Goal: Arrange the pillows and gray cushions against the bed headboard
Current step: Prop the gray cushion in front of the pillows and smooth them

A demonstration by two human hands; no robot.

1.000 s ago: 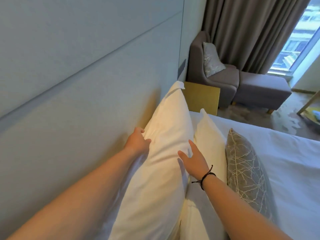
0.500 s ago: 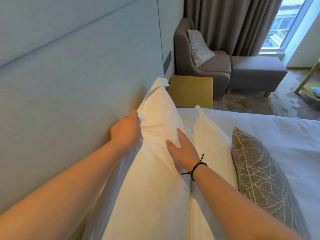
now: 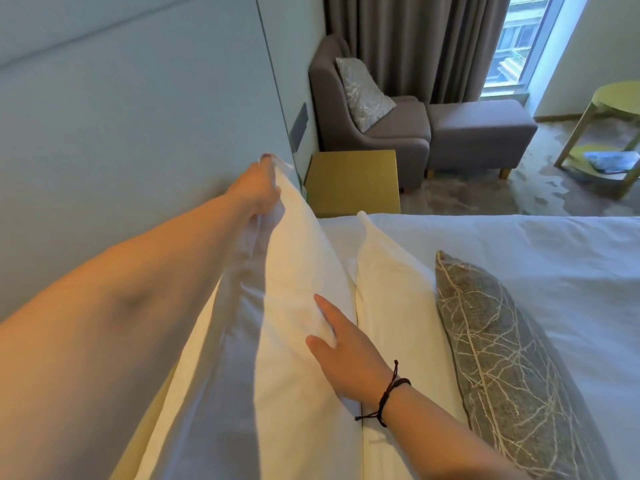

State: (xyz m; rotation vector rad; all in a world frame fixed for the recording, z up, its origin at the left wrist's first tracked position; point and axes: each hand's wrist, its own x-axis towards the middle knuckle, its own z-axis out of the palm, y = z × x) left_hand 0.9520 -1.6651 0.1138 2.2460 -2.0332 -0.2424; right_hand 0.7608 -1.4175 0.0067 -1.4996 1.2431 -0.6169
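Headboard (image 3: pixel 121 133) backs rear pillow (image 3: pixel 294 265): left hand (image 3: pixel 258 188) pinches its far corner, right hand (image 3: pixel 343 355) spread flat on face. Risk: uneven pull topples it onto front pillow (image 3: pixel 391 289).

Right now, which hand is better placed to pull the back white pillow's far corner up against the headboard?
Left. The left hand already pinches the back white pillow at its top corner beside the headboard. The right hand lies flat, lower on its front face.
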